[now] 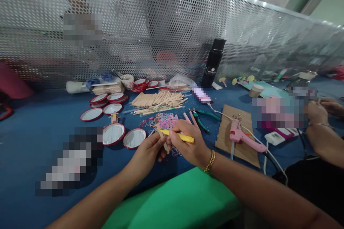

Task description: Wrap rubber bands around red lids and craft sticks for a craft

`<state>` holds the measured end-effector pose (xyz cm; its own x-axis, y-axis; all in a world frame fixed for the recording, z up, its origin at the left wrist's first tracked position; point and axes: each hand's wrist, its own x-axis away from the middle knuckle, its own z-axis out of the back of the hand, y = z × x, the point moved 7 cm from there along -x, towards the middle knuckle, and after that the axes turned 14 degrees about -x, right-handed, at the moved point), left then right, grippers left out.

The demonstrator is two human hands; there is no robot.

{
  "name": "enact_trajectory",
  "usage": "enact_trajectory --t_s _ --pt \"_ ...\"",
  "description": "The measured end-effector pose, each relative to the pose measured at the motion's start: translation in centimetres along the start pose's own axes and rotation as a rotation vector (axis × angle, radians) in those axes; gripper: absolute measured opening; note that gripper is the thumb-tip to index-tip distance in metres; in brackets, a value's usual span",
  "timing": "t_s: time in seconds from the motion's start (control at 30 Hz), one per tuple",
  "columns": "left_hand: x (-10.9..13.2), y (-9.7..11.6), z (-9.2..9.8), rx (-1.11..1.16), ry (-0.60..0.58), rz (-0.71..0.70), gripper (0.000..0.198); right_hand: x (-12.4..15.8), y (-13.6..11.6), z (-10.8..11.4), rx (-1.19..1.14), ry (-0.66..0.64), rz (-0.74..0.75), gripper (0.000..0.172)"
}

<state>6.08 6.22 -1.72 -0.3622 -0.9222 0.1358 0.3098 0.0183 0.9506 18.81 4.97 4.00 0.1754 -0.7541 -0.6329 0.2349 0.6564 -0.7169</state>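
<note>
Between the fingers of my left hand (148,151) is a flat wooden craft stick (162,136), tilted over the table. My right hand (191,142) grips a yellow marker (185,137) like a pen, its tip end against or very close to the stick; contact is not clear. Behind both hands lies a pile of thin multicoloured rubber bands (163,120). Many more craft sticks (158,99) are heaped farther back. Left of my hands sit white jar lids with red rims (134,138).
A pink glue gun (245,139) with a cable rests on cardboard (224,128) at the right. Green-handled pliers (200,120) lie nearer. A black bottle (213,63) stands before the perforated metal screen (177,18). Another person's hands (319,112) are at far right.
</note>
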Motion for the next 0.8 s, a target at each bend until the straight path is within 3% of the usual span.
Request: enact_trajectory --t_s 0.8 --pt "0.0 -0.1 -0.04 -0.044 0.005 -0.024 0.042 -0.29 0.27 0.13 -0.006 -0.013 -0.013 0.018"
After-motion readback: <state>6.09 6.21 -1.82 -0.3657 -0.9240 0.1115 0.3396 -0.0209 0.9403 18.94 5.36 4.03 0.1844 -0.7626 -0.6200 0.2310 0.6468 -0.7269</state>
